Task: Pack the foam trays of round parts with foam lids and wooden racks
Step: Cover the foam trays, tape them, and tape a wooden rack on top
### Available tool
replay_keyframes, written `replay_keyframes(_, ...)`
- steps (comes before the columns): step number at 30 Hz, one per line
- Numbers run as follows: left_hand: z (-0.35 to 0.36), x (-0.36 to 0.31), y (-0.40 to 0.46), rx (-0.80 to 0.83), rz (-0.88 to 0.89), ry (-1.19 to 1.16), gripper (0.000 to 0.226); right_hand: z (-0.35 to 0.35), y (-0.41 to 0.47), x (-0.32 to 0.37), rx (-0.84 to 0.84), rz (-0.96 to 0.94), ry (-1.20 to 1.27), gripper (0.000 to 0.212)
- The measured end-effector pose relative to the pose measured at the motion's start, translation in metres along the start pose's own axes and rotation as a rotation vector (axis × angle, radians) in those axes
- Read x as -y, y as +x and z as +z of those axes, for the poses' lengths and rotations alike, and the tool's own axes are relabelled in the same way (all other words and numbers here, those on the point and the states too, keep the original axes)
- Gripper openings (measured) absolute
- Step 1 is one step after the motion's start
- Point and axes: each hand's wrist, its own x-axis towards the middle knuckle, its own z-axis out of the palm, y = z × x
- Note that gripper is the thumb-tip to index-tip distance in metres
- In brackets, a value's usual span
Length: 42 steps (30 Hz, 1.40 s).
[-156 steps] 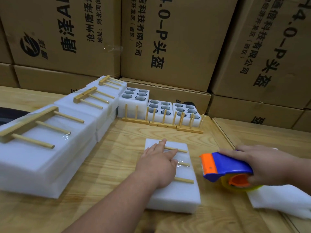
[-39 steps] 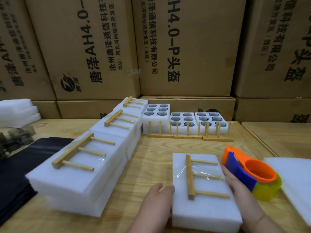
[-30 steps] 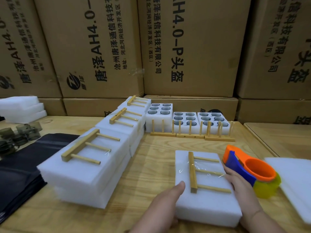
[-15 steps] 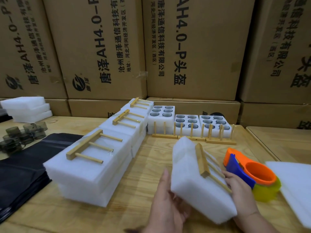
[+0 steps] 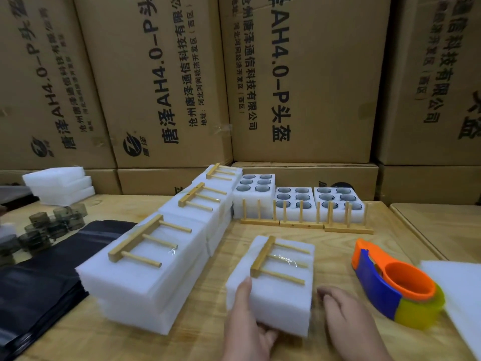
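**Taped foam pack held at the near table edge**

The white foam pack (image 5: 270,285), with a pale wooden peg rack (image 5: 279,261) taped on top, sits at the near centre of the wooden table (image 5: 325,246). The left hand (image 5: 250,327) grips its near-left corner, thumb on top. The right hand (image 5: 346,316) hovers loosely curled beside the right edge, holding nothing. The pack's long axis runs away from the person; the row of finished packs (image 5: 156,259) lies leftward, nearest the left hand. An orange-and-blue tape dispenser (image 5: 393,285) stands at right.
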Motion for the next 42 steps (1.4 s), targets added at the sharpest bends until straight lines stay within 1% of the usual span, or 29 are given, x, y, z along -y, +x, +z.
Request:
replay_keyframes(1,-0.003,-0.005,0.006,-0.020,0.013,-0.001,0.037,0.002,0.001,0.002,0.025,-0.009,-0.134,0.027)
replay_keyframes(3,-0.009,-0.013,0.021,-0.058,0.052,0.005,0.038,0.006,0.003,0.008,0.071,-0.016,-0.352,0.038)
replay_keyframes(5,-0.012,-0.020,0.037,-0.097,0.115,0.033,0.041,0.011,0.004,0.015,0.106,-0.003,-0.429,0.048)
replay_keyframes(8,-0.009,-0.033,0.059,-0.127,0.171,0.028,0.044,0.013,0.003,0.020,0.119,-0.017,-0.480,0.053)
replay_keyframes(13,0.007,-0.051,0.089,-0.142,0.115,-0.115,0.047,0.006,0.006,0.029,0.146,-0.060,-0.479,0.059)
replay_keyframes(16,0.012,-0.058,0.101,-0.122,0.139,-0.103,0.048,0.004,0.011,0.032,0.163,-0.090,-0.439,0.061)
replay_keyframes(19,0.007,-0.062,0.100,-0.227,0.190,0.016,0.062,0.000,0.015,0.032,0.197,-0.080,-0.413,0.061)
replay_keyframes(20,0.004,-0.060,0.096,-0.258,0.218,0.042,0.059,0.000,0.016,0.031,0.203,-0.081,-0.414,0.061)
replay_keyframes(21,0.001,-0.056,0.090,-0.265,0.254,0.080,0.049,0.000,0.016,0.029,0.205,-0.088,-0.421,0.061)
replay_keyframes(23,-0.006,-0.041,0.076,-0.293,0.342,0.331,0.028,0.001,0.016,0.027,0.214,-0.098,-0.430,0.062)
replay_keyframes(25,-0.014,-0.025,0.068,-0.307,0.435,0.611,0.015,0.002,0.016,0.025,0.220,-0.106,-0.433,0.063)
replay_keyframes(26,-0.017,-0.020,0.065,-0.279,0.468,0.730,0.012,0.002,0.014,0.024,0.216,-0.116,-0.444,0.064)
replay_keyframes(27,-0.019,-0.017,0.064,-0.242,0.534,0.897,0.015,0.002,0.013,0.024,0.210,-0.124,-0.462,0.065)
replay_keyframes(28,-0.021,-0.016,0.063,-0.159,0.603,1.126,0.019,0.002,0.012,0.023,0.205,-0.128,-0.483,0.066)
replay_keyframes(29,-0.022,-0.017,0.063,-0.073,0.666,1.373,0.017,0.003,0.011,0.023,0.201,-0.125,-0.498,0.066)
replay_keyframes(30,-0.024,-0.018,0.064,-0.010,0.728,1.568,0.010,0.004,0.011,0.022,0.196,-0.116,-0.500,0.067)
replay_keyframes(31,-0.024,-0.020,0.065,0.047,0.774,1.694,0.006,0.005,0.012,0.022,0.191,-0.105,-0.503,0.067)
replay_keyframes(33,-0.024,-0.019,0.069,0.189,0.844,1.826,0.027,0.008,0.013,0.020,0.193,-0.091,-0.528,0.069)
replay_keyframes(34,-0.021,-0.018,0.071,0.283,0.842,1.885,0.033,0.009,0.013,0.019,0.195,-0.089,-0.543,0.069)
replay_keyframes(35,-0.017,-0.015,0.072,0.399,0.803,1.953,0.035,0.012,0.012,0.018,0.193,-0.090,-0.565,0.069)
replay_keyframes(36,-0.011,-0.018,0.073,0.515,0.725,2.028,0.034,0.014,0.011,0.017,0.189,-0.089,-0.595,0.070)
replay_keyframes(37,-0.007,-0.020,0.074,0.590,0.607,2.097,0.035,0.016,0.011,0.017,0.185,-0.085,-0.627,0.070)
replay_keyframes(38,-0.005,-0.024,0.076,0.608,0.501,2.142,0.036,0.019,0.011,0.017,0.180,-0.079,-0.656,0.070)
replay_keyframes(39,-0.004,-0.026,0.080,0.590,0.453,2.135,0.039,0.020,0.013,0.018,0.169,-0.073,-0.667,0.068)
replay_keyframes(40,-0.005,-0.026,0.083,0.529,0.455,2.107,0.041,0.020,0.015,0.020,0.158,-0.056,-0.659,0.063)
replay_keyframes(42,-0.006,-0.023,0.081,0.356,0.563,2.016,0.042,0.021,0.023,0.027,0.157,0.008,-0.620,0.044)
